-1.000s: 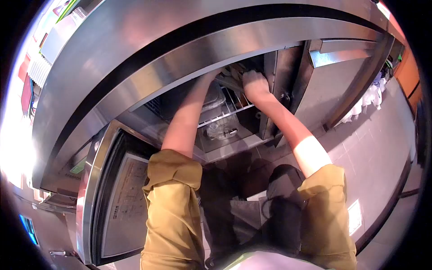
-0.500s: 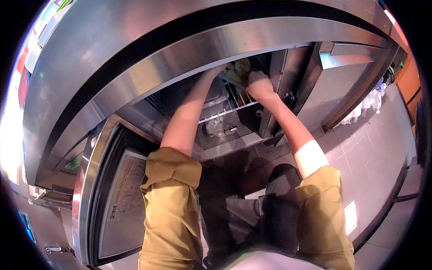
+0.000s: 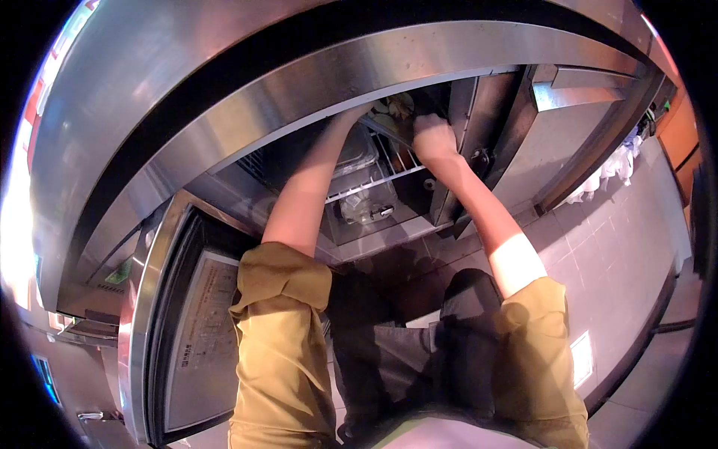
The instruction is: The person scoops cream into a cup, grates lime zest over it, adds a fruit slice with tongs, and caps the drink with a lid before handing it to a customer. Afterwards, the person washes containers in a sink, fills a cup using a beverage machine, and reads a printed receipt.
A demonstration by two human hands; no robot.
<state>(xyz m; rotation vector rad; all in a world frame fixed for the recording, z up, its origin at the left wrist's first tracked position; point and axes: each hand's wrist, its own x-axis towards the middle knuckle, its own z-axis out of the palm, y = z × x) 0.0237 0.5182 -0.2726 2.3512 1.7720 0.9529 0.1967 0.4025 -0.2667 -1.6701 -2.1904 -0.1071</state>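
Both my hands reach into an undercounter refrigerator below the steel counter edge. My left hand is mostly hidden behind that edge, beside pale, yellowish food pieces that look like they lie in a container. My right hand is closed at the right side of the container; what its fingers hold is hidden. Beneath my hands runs a white wire shelf. A clear plastic tub stands on the shelf, close to my left forearm. Under it, a clear plastic bag lies on the refrigerator bottom.
An open refrigerator door with a printed sheet stands at my left. To the right is a closed steel door. The steel counter front overhangs my hands. White cloths or bags hang farther right, above the tiled floor.
My view has shifted slightly. Both hands stay inside the refrigerator, with the right one still closed; the food pieces appear a little lower behind the counter edge.
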